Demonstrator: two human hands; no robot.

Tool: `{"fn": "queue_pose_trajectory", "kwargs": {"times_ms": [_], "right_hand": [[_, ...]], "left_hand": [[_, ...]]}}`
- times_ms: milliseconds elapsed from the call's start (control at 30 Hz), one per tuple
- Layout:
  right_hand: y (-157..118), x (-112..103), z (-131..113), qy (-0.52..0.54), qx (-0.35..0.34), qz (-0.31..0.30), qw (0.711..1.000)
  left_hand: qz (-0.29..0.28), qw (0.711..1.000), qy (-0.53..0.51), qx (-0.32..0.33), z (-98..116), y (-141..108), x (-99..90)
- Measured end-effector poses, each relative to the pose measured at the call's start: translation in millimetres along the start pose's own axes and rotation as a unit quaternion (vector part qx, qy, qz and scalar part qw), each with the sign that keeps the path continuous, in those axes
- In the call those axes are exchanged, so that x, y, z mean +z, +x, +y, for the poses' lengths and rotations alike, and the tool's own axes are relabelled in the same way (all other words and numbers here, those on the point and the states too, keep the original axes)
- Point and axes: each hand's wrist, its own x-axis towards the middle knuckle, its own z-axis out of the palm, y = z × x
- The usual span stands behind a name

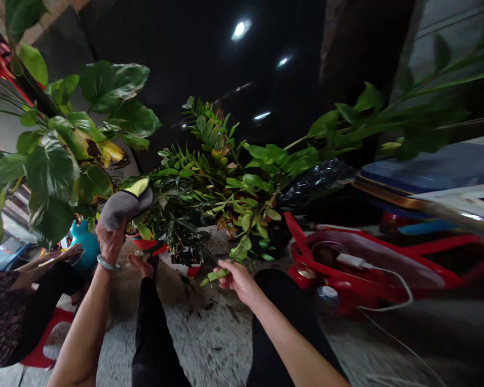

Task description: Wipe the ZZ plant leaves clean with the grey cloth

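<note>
pinch grip on the right: right hand [239,280] had thumb and fingers together on a green sprig [215,276], just below a leafy stem [242,248]. couldn't tell whether sprig and stem were joined; blur and overlap hid that spot. left hand [111,239], bangle [105,263] at the wrist, was wrapped round the lower end of a grey-and-yellow item [121,209], raised beside the broad-leaved plant [50,166], well apart from the right.

for handling the sprig well, my call: light fingertip pressure, since its leaves looked soft and likely to bruise. wrist lined up with the stem, no sideways yank, as the stem's own leaves hung close and could have snagged. grey-and-yellow item was best held clear of the broad-leaved plant, or it might have knocked leaves. also worth minding: red-and-white planter [193,270] near the bare foot [140,264], and white cable [410,294] off to the right, well apart from both hands.
</note>
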Motion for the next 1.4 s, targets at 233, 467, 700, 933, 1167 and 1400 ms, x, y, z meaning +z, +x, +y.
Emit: {"fn": "queue_pose_trajectory", "kwargs": {"times_ms": [233,467,700,933,1167,1400], "right_hand": [[-2,2,4,0.006,-0.003,0.012,1.000],[8,-5,6,-0.011,0.004,0.008,1.000],[5,3,10,-0.005,-0.007,0.016,1.000],[9,-5,7,-0.017,-0.002,0.006,1.000],[7,2,8,-0.007,-0.002,0.014,1.000],[6,-4,5,-0.017,0.000,0.012,1.000]], "left_hand": [[-0.210,0.974,0.069,-0.054,-8,-74,36.3],[-0.026,0.992,0.121,-0.010,-14,-16,1.9],[-0.252,0.960,0.102,-0.066,-2,-62,50.5],[-0.167,0.983,0.048,-0.051,-7,-56,14.5],[-0.161,0.984,0.050,-0.056,8,-39,35.9],[-0.150,0.987,-0.042,-0.031,19,-41,21.0]]}}
